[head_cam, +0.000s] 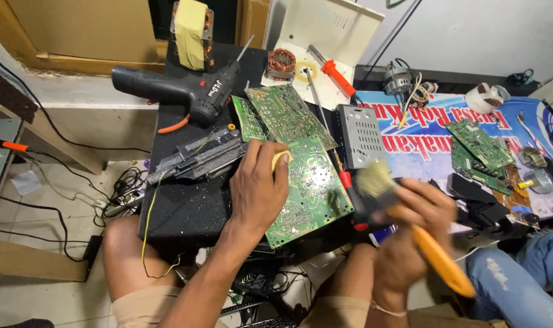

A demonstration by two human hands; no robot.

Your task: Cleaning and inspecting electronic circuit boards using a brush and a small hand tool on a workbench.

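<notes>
1. The left hand [259, 185] is pressed down on the upper-left end of a green circuit board [310, 188], with the fingers clamped over that edge, so its grip is closed on the board.
2. The board sits at the near edge of the black counter [185, 209], solder side up. It's tilted, with its long axis running from the far left down toward the near right, and the near corner hangs a bit past the edge.
3. The right hand [419, 218] is wrapped tight around a paintbrush [410, 222] with a yellow handle. The bristles point up and left toward the board, and the handle end points down and right. The brush is blurry, and the bristles are just off the board's right edge.
4. Two more green boards [282, 112] lie just beyond it, overlapping.
5. A black drill [185, 88] lies at the far left of the counter, bit pointing up and right.
6. A grey vented metal box [361, 136] sits to the right of the boards, and an orange-handled soldering iron [334, 71] lies further back.
</notes>
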